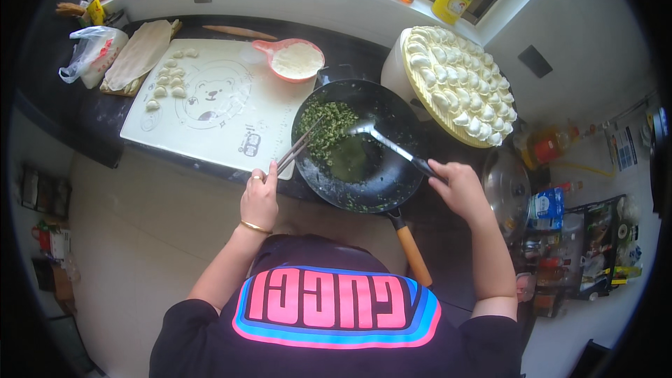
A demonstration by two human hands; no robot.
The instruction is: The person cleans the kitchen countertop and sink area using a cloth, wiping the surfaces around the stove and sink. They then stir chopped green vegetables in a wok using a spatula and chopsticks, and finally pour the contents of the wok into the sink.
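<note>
My left hand (260, 197) is closed around a pair of chopsticks (301, 145), whose tips reach into chopped green filling (326, 126). In my right hand (456, 185) is the dark handle of a metal spoon (392, 145); its bowl rests at the right side of the filling. Both tools are inside a black wok (388, 185), where the filling is heaped to the left and greenish liquid (350, 161) pools below it. Bits of green cling to the wok's wall. The wok's wooden handle (413, 252) points toward me.
Left of the wok lies a white mat (273, 126) with several dumplings (168, 77) and a red scoop (264, 47) of white flour. A round yellow tray (420, 77) full of dumplings stands at the right. Dough sheets (140, 52) lie far left; a pan lid (505, 192) is near my right forearm.
</note>
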